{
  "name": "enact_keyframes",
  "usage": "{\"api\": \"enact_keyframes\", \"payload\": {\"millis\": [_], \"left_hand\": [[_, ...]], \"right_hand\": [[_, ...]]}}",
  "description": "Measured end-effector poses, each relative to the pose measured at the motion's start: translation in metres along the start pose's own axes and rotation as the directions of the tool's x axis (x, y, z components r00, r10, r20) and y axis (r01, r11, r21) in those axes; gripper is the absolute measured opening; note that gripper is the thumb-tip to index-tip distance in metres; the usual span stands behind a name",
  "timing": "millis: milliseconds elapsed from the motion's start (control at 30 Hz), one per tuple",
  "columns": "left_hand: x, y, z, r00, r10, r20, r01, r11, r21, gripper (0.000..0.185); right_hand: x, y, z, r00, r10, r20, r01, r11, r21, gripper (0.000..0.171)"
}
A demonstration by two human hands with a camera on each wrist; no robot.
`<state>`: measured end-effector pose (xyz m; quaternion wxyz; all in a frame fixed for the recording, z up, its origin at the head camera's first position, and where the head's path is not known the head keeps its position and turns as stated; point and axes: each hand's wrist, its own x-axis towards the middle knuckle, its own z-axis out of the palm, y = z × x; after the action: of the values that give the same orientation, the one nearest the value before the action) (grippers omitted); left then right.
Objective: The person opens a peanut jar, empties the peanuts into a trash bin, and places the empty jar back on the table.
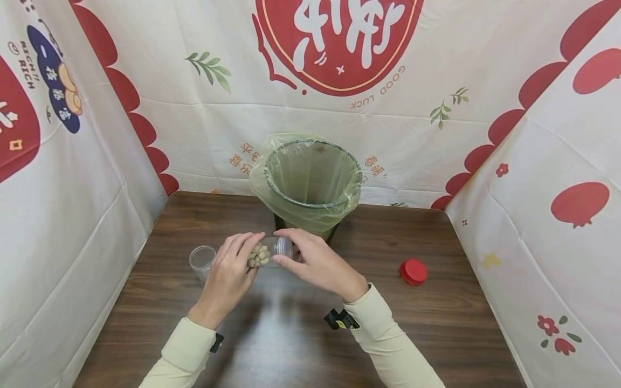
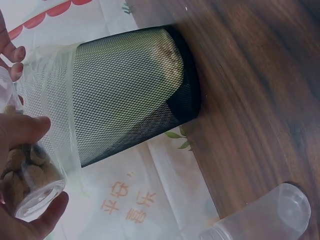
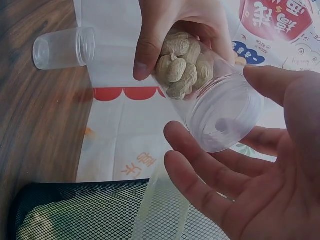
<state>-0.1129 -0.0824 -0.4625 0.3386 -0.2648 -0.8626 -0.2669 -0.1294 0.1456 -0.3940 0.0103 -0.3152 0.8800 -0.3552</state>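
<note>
Pale cream sleeves [image 1: 395, 350] with broad cuffs [image 1: 188, 345] adjoin black wrist-worn devices [image 1: 332, 319], the right one yellow-marked.

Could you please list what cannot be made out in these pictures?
Head view: number of peanuts; the left hand hides some.
Head view: underside of the red lid, hidden by itself.
Left wrist view: full rim of the standing jar, cut by bottom edge.
Right wrist view: rest of the mesh bin, cut by bottom edge.

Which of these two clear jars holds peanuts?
The jar gripped in the left hand; peanuts show through it. The other jar, standing on the table, shows none.
</note>
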Motion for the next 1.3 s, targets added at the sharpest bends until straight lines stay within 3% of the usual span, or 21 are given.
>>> {"api": "enact_keyframes", "payload": {"millis": [633,833,1067,1300], "left_hand": [[-0.0004,0.0004,0.0013,0.995,-0.099,0.029,0.101,0.994,-0.051,0.073],[0.0012,0.0018,0.0001,0.996,-0.088,0.014,0.089,0.995,-0.046,0.071],[0.0042,0.0040,0.0000,0.998,-0.041,-0.041,0.040,0.999,-0.014,0.071],[0.0039,0.0026,-0.0003,0.998,-0.034,-0.044,0.034,0.999,0.011,0.069]], "right_hand": [[-0.0013,0.0017,-0.0001,0.981,-0.185,-0.063,0.179,0.979,-0.099,0.054],[-0.0014,-0.0002,0.0001,0.990,-0.113,-0.084,0.104,0.989,-0.107,0.064],[0.0003,-0.0014,0.0012,0.995,0.033,-0.090,-0.031,0.999,0.030,0.056],[0.0012,-0.0009,0.0011,0.994,0.020,-0.108,-0.015,0.999,0.045,0.049]]}}
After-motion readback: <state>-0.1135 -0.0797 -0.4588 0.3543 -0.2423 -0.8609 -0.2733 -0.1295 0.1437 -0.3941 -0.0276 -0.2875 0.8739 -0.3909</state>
